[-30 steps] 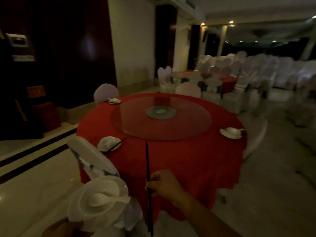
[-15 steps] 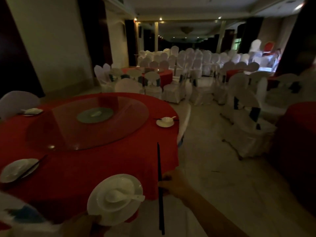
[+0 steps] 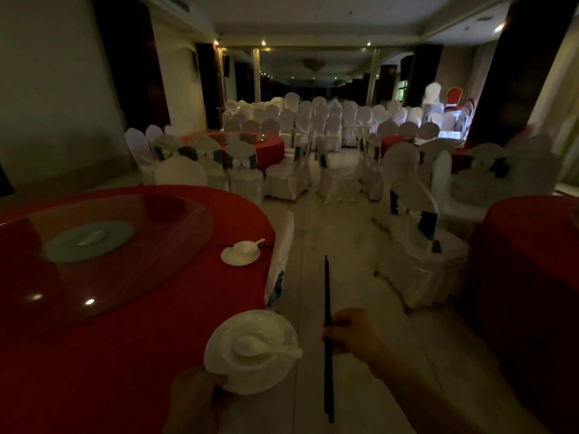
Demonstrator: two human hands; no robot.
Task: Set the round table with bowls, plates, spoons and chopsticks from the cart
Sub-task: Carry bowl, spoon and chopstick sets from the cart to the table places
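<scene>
- My left hand (image 3: pixel 194 399) grips the near rim of the plate (image 3: pixel 216 350), thumb on top, right at the edge of the round table (image 3: pixel 94 355).
- The bowl (image 3: pixel 266 327) sits on that plate, and the spoon (image 3: pixel 250 344) lies in the bowl with its handle poking out to the right.
- My right hand (image 3: pixel 354 335) pinches the black chopsticks (image 3: pixel 327 292) around the middle. They point away from me over the floor, just right of the plate.
- Further along the red cloth, a laid setting (image 3: pixel 240 255) sits near the table edge, beside the glass turntable (image 3: pixel 141 261).
- A white-covered chair (image 3: pixel 280 245) stands against that edge.
</scene>
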